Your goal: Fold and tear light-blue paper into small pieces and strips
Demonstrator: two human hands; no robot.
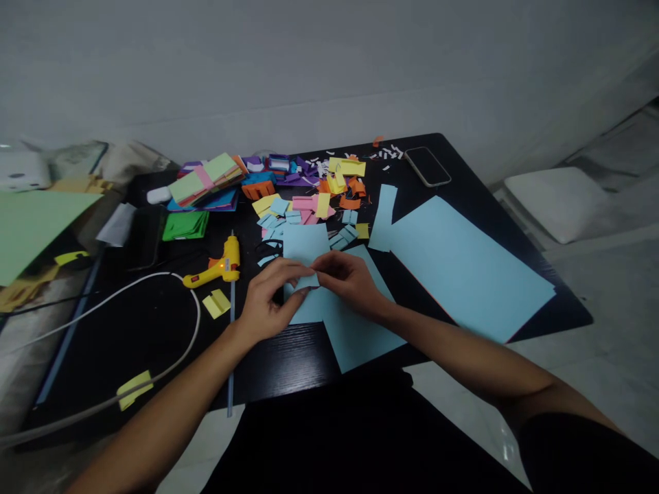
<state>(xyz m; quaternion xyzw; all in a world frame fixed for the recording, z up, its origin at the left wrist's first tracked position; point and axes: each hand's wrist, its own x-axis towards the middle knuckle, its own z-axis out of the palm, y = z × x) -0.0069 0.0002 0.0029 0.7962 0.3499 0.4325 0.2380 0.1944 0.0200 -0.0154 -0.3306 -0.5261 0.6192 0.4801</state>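
Observation:
Between my fingertips is a small piece of light blue paper. My left hand pinches its left side, thumb below and fingers above. On its right edge, the fingers of my right hand are closed. Under both hands lie light blue sheets, overlapping on the black table. Just beyond my hands are small folded light blue pieces, and a blue strip rests to their right. A larger stack of light blue sheets lies farther right.
Left of my hands sits a yellow glue gun with a glue stick and a white cable. Coloured paper stacks, green folded paper and mixed scraps line the back. A phone lies at back right.

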